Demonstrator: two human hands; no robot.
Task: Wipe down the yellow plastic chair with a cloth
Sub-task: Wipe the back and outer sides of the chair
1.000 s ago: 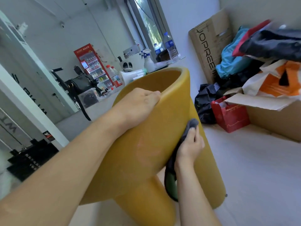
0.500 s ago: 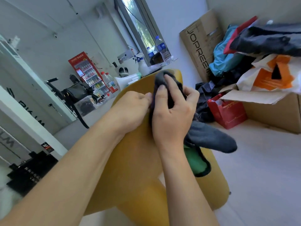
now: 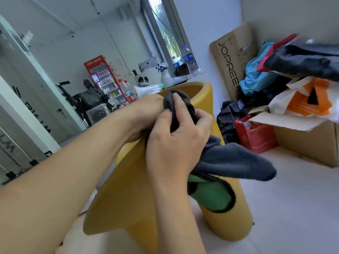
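The yellow plastic chair (image 3: 126, 180) stands on the pale floor in the middle of the view, its curved back rim at the top and thick round legs below. My left hand (image 3: 145, 116) grips the top of the chair's back, partly hidden by the cloth. A dark grey cloth (image 3: 233, 162) with a green side drapes over that rim and hangs down to the right. My right hand (image 3: 176, 142) is closed on the bunched upper part of the cloth and presses it against the rim, touching my left hand.
Open cardboard boxes (image 3: 311, 142) piled with bags and clothes fill the right side, with a red paper bag (image 3: 255, 136) and black bags beside the chair. A ledge behind holds bottles and a spray bottle (image 3: 166, 76). A red vending machine (image 3: 102, 77) stands at the far wall.
My right hand came up from the chair's lower side to the top rim with the cloth, and now bunches it over my left hand's fingers. The chair has tilted slightly.
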